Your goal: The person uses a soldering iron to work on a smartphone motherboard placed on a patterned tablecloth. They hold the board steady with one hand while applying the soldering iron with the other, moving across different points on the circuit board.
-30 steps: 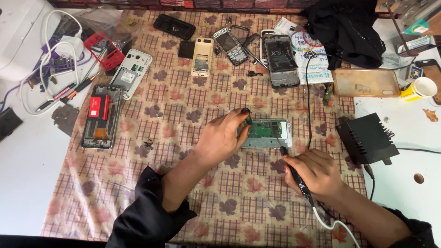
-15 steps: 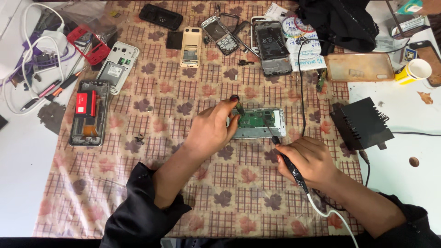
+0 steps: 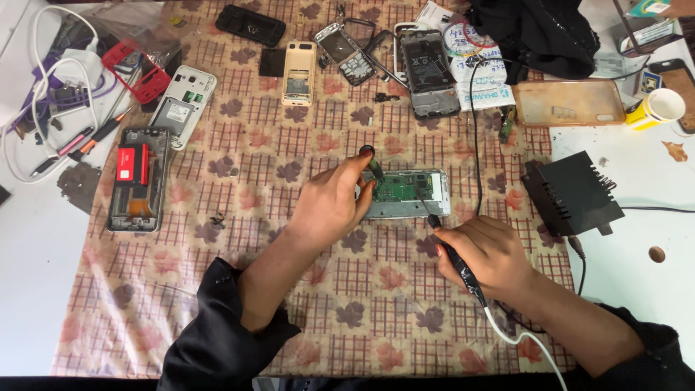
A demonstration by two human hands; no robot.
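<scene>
Head view: the camera has shifted slightly since a second ago, so the whole bench sits a little lower and further right in frame, but the hands have hardly moved. The left hand (image 3: 329, 203) still pins the phone (image 3: 405, 194) by its left end, fingers curled narrow around a small dark-tipped tool (image 3: 369, 158) held over the exposed green board (image 3: 402, 187). The right hand (image 3: 485, 253) is closed in a pen grip on the iron (image 3: 452, 250), whose tip has edged up to the phone's lower right edge; half a second ago it stood just short of it. To my eye that puts the work at the point of contact on the board rather than in setup.

The phone lies flat, mid-cloth (image 3: 217, 304), long side left to right. Its near side and the cloth toward the person hold only the forearms. On the right the black box (image 3: 572, 192) sits near the right hand, and a thin black cable (image 3: 474, 130) runs down just beside the phone's right end, so room there is tight. The iron's white cord (image 3: 528, 344) trails off toward the bottom edge. Behind the phone a row of opened handsets (image 3: 427, 72) lies well apart, and a stripped frame (image 3: 137, 181) sits far left.
</scene>
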